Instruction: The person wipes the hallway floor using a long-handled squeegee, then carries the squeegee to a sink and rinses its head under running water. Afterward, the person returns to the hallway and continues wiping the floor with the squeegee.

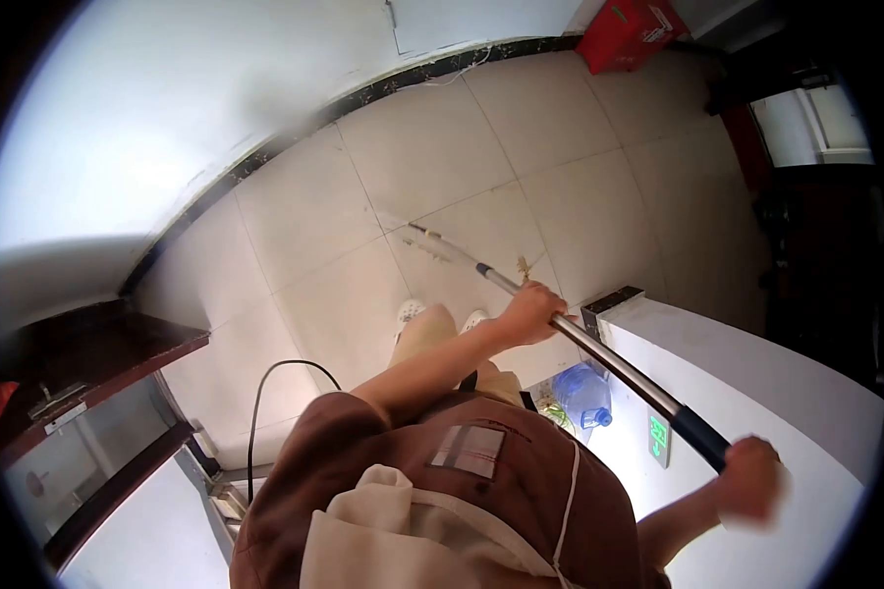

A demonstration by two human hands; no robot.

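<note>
A long metal pole (614, 355) with a dark grip slants down toward the tiled floor. My left hand (535, 314) is wrapped round its shaft near the middle. Over the dark grip at the upper end, my right hand (751, 481) is closed, slightly smeared by motion. The pole's thin far end (417, 231) reaches over the floor tiles ahead of my feet. Something pale and blurred lies beside that end; I cannot tell whether it is attached. A small yellowish-brown thing (524, 267) shows just beyond my left hand.
A white wall with a dark skirting runs along the far side. A red box (631, 34) stands against it. At my right are a low white wall (727, 344), a green exit sign (658, 440) and a blue water bottle (584, 393). Dark red wood (98, 363) is at left.
</note>
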